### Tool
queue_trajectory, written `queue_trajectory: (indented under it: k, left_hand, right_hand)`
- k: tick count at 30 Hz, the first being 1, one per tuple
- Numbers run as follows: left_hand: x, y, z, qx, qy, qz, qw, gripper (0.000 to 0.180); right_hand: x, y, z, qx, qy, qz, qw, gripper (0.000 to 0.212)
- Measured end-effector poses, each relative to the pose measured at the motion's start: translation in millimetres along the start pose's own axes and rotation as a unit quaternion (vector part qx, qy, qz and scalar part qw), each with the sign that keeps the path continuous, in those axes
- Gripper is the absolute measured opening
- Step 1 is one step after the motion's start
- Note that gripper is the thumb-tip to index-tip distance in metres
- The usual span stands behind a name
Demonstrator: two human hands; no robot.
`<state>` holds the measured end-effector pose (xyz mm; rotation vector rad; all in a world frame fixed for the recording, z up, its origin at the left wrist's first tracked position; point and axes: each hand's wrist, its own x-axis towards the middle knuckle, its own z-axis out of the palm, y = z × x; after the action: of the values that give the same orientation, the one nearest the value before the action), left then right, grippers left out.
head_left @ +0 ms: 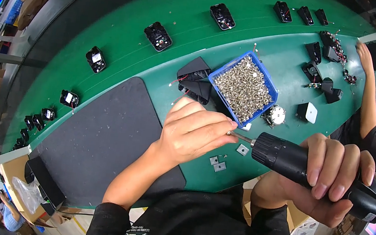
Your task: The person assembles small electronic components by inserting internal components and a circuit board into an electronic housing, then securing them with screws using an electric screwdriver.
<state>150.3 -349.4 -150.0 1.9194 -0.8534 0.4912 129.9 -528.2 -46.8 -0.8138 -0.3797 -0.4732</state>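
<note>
My right hand is wrapped round a black cordless screwdriver, its bit pointing left. At the bit's tip my left hand pinches a small screw, mostly covered by the fingertips. Just beyond the fingers stands a blue bin heaped with silver screws. Below the bit lie small square metal plates, with others nearer to me. Two black wedge-shaped housings with red wires rest left of the bin.
A dark grey mat covers the table's left part. Along the green conveyor belt sit several black housings. A round metal part and a white-topped block are right of the bin. Another person's arm reaches in at right.
</note>
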Motion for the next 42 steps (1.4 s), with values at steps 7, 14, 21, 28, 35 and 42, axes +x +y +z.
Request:
queue_trajectory:
  k: [7, 14, 21, 28, 35, 42]
  left_hand:
    - [-11, 6, -11, -0.012, 0.02, -0.005, 1.0, 0.024]
    - [-22, 3, -16, -0.031, 0.017, 0.001, 0.999, 0.032]
    - [-51, -11, -57, 0.033, -0.07, -0.06, 0.995, 0.072]
    - [-66, -11, -44, 0.035, -0.234, -0.199, 0.951, 0.095]
    - [-63, -14, -29, 0.036, -0.203, -0.23, 0.951, 0.078]
    - [-64, -16, -25, 0.029, -0.191, -0.235, 0.953, 0.076]
  right_hand:
    - [-11, 1, 12, 0.025, -0.013, 0.006, 1.0, 0.039]
    - [-13, 8, 16, 0.034, -0.049, 0.024, 0.998, 0.038]
    - [-24, 30, 10, -0.002, -0.047, 0.053, 0.997, 0.035]
    - [-51, 65, 1, -0.083, -0.015, 0.143, 0.986, 0.038]
    - [-56, 79, -9, -0.107, -0.033, 0.149, 0.983, 0.039]
    - [-54, 81, -13, -0.111, -0.027, 0.139, 0.984, 0.036]
